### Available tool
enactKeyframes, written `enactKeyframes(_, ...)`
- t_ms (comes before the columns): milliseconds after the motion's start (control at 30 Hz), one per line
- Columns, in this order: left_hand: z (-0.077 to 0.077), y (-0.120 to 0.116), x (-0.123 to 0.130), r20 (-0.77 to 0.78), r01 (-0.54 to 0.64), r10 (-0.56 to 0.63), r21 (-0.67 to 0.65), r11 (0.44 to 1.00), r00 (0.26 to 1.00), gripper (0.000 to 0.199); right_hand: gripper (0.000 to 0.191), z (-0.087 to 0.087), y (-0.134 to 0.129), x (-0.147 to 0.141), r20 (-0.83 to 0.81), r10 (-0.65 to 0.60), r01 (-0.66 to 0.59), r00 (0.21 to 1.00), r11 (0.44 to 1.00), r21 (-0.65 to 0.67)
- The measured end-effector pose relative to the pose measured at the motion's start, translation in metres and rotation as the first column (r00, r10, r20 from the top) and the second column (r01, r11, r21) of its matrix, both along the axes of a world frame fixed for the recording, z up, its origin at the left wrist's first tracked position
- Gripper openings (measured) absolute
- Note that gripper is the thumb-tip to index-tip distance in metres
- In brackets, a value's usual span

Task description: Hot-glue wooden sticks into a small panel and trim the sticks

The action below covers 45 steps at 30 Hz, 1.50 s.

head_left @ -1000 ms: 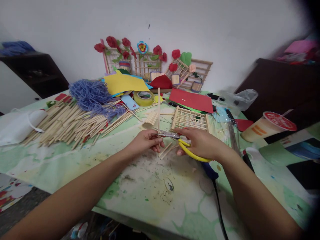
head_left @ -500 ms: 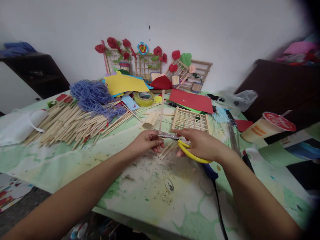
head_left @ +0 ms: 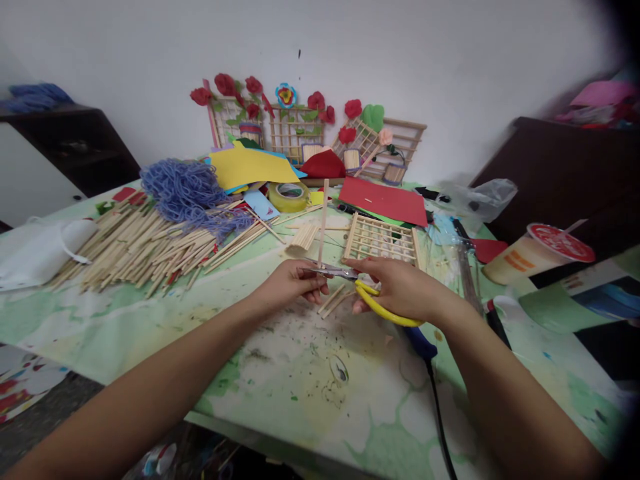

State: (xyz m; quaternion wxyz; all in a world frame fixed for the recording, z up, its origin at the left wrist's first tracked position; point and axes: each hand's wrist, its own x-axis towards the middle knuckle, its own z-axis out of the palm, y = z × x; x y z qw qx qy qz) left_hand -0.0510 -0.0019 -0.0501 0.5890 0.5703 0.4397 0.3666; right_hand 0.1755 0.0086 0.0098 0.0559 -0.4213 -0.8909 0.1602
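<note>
Pinched in the fingers of my left hand [head_left: 295, 283] is a thin wooden stick [head_left: 324, 220], which stands upright. My right hand [head_left: 400, 287] grips yellow-handled scissors [head_left: 383, 308], their metal blades reaching left across the stick's lower part at my left fingertips. Just below the blades, a few short cut sticks [head_left: 334, 303] lie on the table. Behind my hands are a small wooden lattice panel [head_left: 383, 237] and a little bundle of short sticks [head_left: 303, 239]. A blue-handled tool with a black cord [head_left: 421, 343] lies under my right wrist.
A heap of loose sticks [head_left: 135, 247] and tangled blue yarn [head_left: 180, 190] cover the left. Yellow tape [head_left: 289, 198] and red card [head_left: 383, 201] lie farther back. Lattices with red paper flowers [head_left: 295, 130] lean on the wall. A drink cup [head_left: 535, 253] stands at right.
Almost nothing differs. Both hands, the scissors and the upright stick hold the same position, with only a slight shift of the camera's view.
</note>
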Motion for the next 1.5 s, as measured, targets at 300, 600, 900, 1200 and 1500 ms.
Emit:
enactKeyframes(300,0.001,-0.001,-0.001,0.041,0.016,-0.014,-0.035,0.999,0.999,0.021,0.052,0.000,0.001,-0.003,-0.020,0.012,-0.012,1.000,1.000,-0.015)
enactKeyframes(600,-0.001,0.008,-0.006,0.006,0.027,-0.027,-0.055,0.998,1.000,0.022,0.042,-0.006,0.000,-0.008,-0.008,-0.025,0.026,1.000,0.999,0.020)
enactKeyframes(900,0.007,0.005,-0.004,-0.046,-0.117,0.119,0.051,0.992,0.992,0.027,0.046,-0.010,0.002,-0.009,-0.027,-0.075,0.077,0.997,0.994,0.081)
enactKeyframes(1200,-0.001,0.011,-0.004,-0.073,-0.215,0.226,0.130,0.968,0.971,0.026,0.034,-0.013,-0.001,-0.013,-0.079,-0.046,0.048,0.996,0.998,0.029)
enactKeyframes(1500,-0.004,0.010,-0.003,-0.040,-0.269,0.286,0.240,0.933,0.957,0.023,0.040,-0.019,0.001,-0.016,-0.100,-0.126,0.131,0.987,0.990,0.047)
